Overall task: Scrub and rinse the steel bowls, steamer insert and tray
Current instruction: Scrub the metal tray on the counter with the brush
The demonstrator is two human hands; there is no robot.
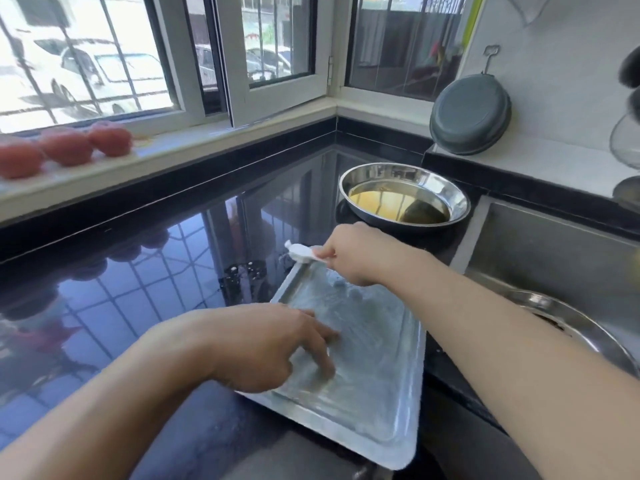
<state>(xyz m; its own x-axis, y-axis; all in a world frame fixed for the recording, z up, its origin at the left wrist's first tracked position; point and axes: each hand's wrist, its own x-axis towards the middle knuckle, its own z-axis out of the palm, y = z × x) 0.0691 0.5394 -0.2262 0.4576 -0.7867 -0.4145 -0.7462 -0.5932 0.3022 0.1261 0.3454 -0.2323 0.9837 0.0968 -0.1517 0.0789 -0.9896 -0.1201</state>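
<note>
A rectangular steel tray (377, 403) lies on the black counter, its surface smeared with soapy film and its near corner overhanging the counter edge. My left hand (273, 351) rests on the tray's left part, fingers spread and pressing down. My right hand (349, 254) is at the tray's far edge, pinching a small white cloth (303, 252). A steel bowl (450, 199) holding yellowish liquid stands farther back on the counter. Another steel bowl (568, 323) sits in the sink at the right, partly hidden by my right forearm.
The steel sink (540, 244) is at the right. A dark grey lidded pan (471, 112) leans against the tiled wall behind it. Three tomatoes (65, 147) sit on the window sill at the left. The glossy black counter (156, 289) stretches left of the tray.
</note>
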